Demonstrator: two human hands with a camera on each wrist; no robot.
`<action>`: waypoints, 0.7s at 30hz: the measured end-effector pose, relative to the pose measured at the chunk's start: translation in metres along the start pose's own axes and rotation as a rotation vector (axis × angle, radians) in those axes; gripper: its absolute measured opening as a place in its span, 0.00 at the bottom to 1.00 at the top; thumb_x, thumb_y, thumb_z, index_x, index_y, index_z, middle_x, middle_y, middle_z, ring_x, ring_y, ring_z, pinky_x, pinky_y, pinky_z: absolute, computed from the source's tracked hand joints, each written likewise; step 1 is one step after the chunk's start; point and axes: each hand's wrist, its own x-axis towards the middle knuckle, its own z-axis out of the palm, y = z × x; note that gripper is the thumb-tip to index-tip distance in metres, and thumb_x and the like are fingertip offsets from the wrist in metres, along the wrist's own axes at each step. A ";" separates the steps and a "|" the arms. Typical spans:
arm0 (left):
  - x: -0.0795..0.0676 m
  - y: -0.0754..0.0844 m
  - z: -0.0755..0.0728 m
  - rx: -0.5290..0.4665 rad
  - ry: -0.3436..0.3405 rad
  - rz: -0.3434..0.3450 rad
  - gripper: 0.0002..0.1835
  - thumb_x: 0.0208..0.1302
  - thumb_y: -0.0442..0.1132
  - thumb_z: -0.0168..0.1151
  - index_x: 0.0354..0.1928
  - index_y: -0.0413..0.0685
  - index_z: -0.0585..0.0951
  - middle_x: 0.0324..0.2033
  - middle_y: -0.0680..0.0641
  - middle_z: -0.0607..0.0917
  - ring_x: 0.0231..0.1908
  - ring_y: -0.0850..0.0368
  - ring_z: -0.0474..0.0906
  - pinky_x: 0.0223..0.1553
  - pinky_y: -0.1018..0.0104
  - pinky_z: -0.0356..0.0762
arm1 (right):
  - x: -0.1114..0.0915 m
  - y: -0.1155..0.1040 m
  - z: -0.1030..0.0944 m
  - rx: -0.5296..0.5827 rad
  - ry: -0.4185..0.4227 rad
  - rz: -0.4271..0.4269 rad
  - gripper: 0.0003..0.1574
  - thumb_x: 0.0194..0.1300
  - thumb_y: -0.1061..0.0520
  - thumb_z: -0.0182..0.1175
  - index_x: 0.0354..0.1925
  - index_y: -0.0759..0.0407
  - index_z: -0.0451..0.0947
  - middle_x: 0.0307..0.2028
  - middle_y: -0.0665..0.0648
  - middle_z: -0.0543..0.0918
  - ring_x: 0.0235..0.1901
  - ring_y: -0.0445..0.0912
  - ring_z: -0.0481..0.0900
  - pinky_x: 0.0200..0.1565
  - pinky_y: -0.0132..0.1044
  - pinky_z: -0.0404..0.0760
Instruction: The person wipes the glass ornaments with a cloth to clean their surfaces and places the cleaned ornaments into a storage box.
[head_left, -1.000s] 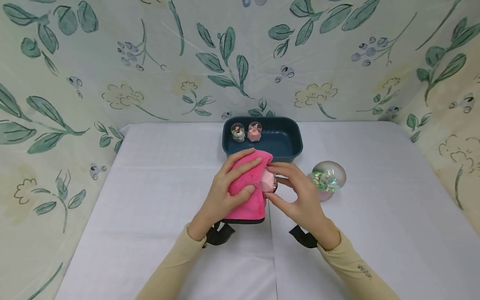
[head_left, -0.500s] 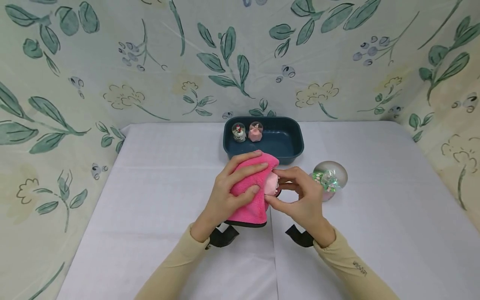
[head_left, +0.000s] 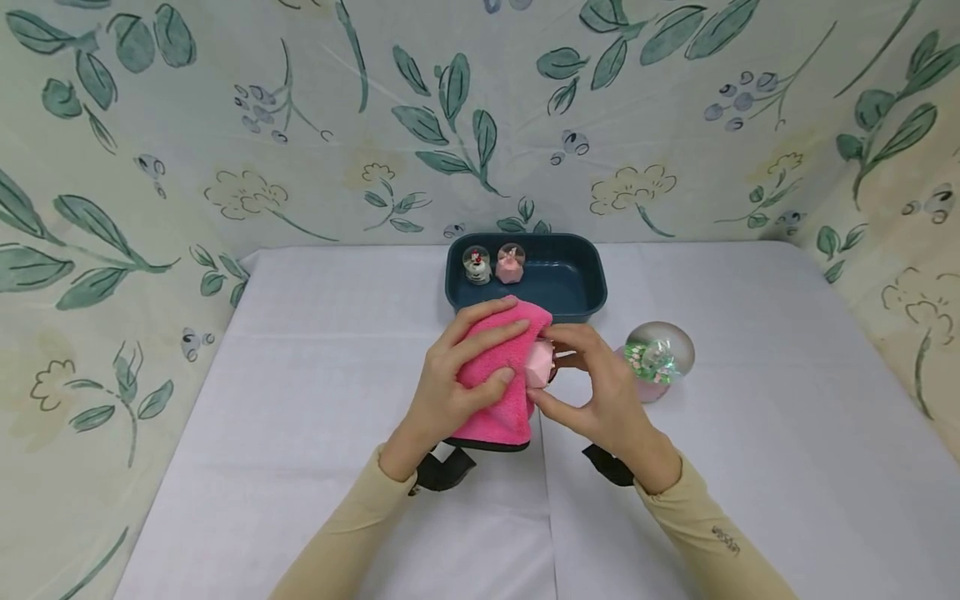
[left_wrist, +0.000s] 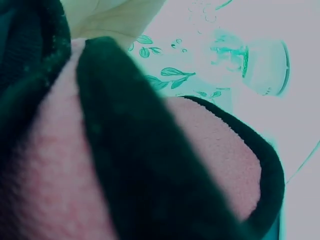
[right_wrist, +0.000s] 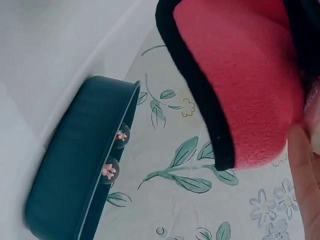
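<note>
My left hand (head_left: 453, 379) grips a bright pink plush cloth (head_left: 491, 408) with dark edging, fingers spread over its top and thumb across the front. From the cloth's right side pokes the pale pink faceted base of a small snow globe (head_left: 538, 364); the rest of it is hidden in the folds. Thumb and fingertips of my right hand (head_left: 607, 387) pinch that base. In the left wrist view the cloth (left_wrist: 220, 150) and its dark edge fill most of the picture. The right wrist view has the cloth (right_wrist: 240, 85) at top, with one finger beside it.
Behind the hands stands a dark blue tray (head_left: 566, 287) holding two small snow globes, one white-based (head_left: 477, 265) and one pink-based (head_left: 510, 263). Right of my right hand sits a larger snow globe (head_left: 660, 358) with a pink base. Black straps hang under both wrists.
The cloth and pink base shift slightly right and back left between my hands, and the base turns a little. Tray and other globes stay put.
</note>
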 end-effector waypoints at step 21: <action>-0.001 -0.002 0.003 0.002 0.002 0.049 0.20 0.62 0.41 0.60 0.54 0.39 0.79 0.60 0.40 0.71 0.61 0.45 0.66 0.47 0.58 0.79 | -0.003 -0.010 -0.005 0.157 -0.083 0.297 0.30 0.63 0.51 0.64 0.53 0.71 0.69 0.44 0.63 0.78 0.36 0.46 0.81 0.35 0.34 0.83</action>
